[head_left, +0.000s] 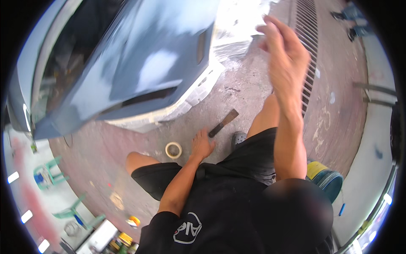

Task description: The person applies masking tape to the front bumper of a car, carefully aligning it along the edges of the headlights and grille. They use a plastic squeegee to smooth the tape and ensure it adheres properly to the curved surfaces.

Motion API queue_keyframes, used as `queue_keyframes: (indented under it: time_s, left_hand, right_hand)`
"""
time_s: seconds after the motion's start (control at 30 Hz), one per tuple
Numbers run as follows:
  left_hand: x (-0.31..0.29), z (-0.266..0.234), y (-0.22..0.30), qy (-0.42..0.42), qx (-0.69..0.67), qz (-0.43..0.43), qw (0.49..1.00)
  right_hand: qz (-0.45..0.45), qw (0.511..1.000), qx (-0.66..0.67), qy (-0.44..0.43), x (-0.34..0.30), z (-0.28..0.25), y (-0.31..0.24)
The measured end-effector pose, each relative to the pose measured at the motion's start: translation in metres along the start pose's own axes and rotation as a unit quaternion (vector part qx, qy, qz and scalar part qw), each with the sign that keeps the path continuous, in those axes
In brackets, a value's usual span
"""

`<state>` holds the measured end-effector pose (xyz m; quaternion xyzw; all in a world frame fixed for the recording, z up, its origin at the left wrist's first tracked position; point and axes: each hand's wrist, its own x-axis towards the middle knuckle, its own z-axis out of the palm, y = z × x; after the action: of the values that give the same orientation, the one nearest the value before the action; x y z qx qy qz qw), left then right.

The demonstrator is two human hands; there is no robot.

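My right hand point(285, 55) is raised beside the clear plastic sheeting point(234, 46) at the car's edge. Its fingers are bent, slightly blurred and apart, with nothing visible between them. Low over the floor, my left hand point(202, 146) has its fingers stretched out and spread. Right by its index finger is the dark handle of a putty knife point(224, 122), whose blade points away from me. A roll of masking tape point(173, 150) lies flat on the floor to the left of that hand.
A grey-blue car body panel point(148, 63) fills the upper left, its lower edge covered with masking paper point(190, 99). A floor grate point(308, 46) runs along the right. A bucket point(327, 180) stands at my right; green plastic chairs point(50, 174) are far left. Another person's legs point(355, 21) show top right.
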<state>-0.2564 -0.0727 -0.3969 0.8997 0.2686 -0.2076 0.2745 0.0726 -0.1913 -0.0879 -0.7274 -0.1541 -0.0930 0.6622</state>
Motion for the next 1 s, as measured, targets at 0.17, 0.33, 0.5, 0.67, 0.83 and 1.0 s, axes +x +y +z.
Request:
queue_keyframes:
  time_s: [0.17,0.33,0.5,0.67,0.83,1.0]
  left_hand:
    - [-0.036,0.026,-0.061,0.065,-0.002,-0.323,0.944]
    - [-0.04,0.071,-0.138,0.166,0.003,-0.451,0.877]
    - [-0.047,0.08,-0.158,0.146,0.125,-0.286,0.939]
    - [-0.018,0.016,-0.053,0.067,-0.326,-0.154,0.93]
    - [0.017,-0.024,0.038,0.13,-0.576,0.054,0.805]
    - [0.03,-0.066,0.074,0.155,-0.556,0.247,0.778]
  right_hand:
    - [0.051,0.993,-0.082,-0.073,-0.032,-0.032,0.015]
    - [0.047,0.985,-0.125,-0.112,-0.038,-0.028,-0.003]
    - [0.04,0.956,-0.138,-0.255,-0.052,-0.019,-0.011]
    - [0.149,0.897,-0.17,-0.379,-0.068,-0.004,0.036]
    - [0.116,0.807,-0.225,-0.533,-0.089,0.019,0.09]
    - [0.11,0.825,-0.179,-0.524,-0.096,0.012,0.115]
